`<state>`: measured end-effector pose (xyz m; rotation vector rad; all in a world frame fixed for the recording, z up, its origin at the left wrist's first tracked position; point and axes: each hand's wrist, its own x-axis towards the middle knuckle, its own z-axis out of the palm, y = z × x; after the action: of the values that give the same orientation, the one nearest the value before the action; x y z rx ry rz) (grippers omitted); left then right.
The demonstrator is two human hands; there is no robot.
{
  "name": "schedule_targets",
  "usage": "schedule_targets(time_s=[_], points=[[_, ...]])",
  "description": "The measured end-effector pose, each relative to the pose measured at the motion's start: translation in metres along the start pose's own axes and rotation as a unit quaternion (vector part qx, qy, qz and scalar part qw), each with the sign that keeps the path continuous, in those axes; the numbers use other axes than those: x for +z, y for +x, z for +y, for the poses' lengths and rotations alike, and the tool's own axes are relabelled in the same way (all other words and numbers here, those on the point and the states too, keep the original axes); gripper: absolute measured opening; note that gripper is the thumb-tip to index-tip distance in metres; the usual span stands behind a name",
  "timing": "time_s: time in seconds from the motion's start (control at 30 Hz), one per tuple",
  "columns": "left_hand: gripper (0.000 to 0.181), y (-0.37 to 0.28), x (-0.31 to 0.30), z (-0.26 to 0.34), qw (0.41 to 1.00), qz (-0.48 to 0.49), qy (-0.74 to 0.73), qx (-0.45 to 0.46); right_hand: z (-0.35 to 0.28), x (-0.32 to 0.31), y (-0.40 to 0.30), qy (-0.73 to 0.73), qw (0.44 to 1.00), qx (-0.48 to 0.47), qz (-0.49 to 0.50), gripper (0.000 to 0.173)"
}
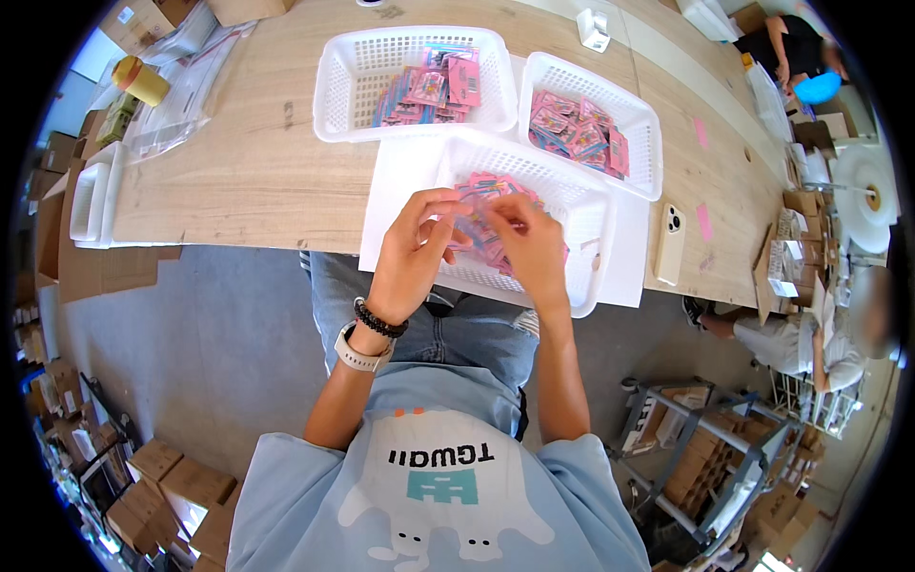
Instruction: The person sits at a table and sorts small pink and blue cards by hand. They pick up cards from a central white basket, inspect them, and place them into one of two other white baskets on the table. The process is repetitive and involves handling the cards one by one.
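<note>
Both hands are over the nearest white plastic basket [606, 250], which holds a heap of small pink packets [493, 247]. My left hand [423, 239] has its fingers curled around what looks like a small clear plastic packet [468, 214], partly hidden by the fingers. Beside it, my right hand [527, 239] has its fingertips bent close to that packet; whether they pinch it is unclear. A second white basket [336, 93] at the back left holds pink and blue carded packets [429, 89]. More pink packets [579, 132] lie in a third basket [647, 154] at the back right.
White paper [386, 207] lies under the nearest basket. A phone [670, 244] rests near the table's right edge. A yellow cup [141, 80], plastic bags [175, 107] and white trays [96, 196] are at the left. Two other people are at the right, near cartons and a cart [715, 457].
</note>
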<state>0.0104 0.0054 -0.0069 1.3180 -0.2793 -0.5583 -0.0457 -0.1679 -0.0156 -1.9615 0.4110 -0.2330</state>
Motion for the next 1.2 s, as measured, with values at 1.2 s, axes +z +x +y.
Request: schedule_targets(time_s=[1.2], points=[[0.014, -0.004, 0.017, -0.004, 0.998, -0.025, -0.046, 0.018, -0.03, -0.014, -0.042, 0.268, 0.955, 0.036, 0.122, 0.036]])
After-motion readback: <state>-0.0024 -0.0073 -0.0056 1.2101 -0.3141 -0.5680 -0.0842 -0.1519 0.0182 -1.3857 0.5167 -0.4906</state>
